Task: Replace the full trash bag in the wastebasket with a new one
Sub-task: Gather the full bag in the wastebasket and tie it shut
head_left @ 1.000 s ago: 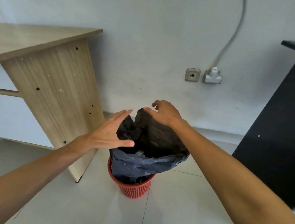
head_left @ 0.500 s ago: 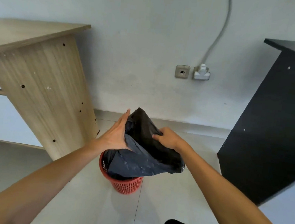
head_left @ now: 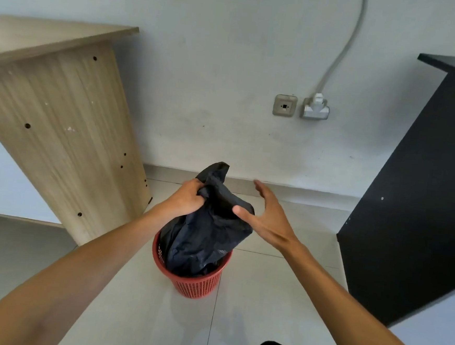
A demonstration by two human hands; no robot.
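Bunching trash bag (head_left: 208, 225) neck, left hand (head_left: 184, 199) grip (right hand (head_left: 267, 216) beside).

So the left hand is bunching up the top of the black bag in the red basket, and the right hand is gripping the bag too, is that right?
Not quite. In the head view the left hand does grip the gathered top of the black bag, which sits in the red basket. The right hand is not gripping it: its fingers are spread open beside the bag, with only the thumb at the plastic.

1. The bag (head_left: 211, 225) is hiding the basket's (head_left: 195, 284) inside and its own contents.
2. The left hand's (head_left: 184, 199) fingertips are sinking into bag folds.
3. The frame edge is cutting off the cable (head_left: 345, 45) and black cabinet (head_left: 413, 214).
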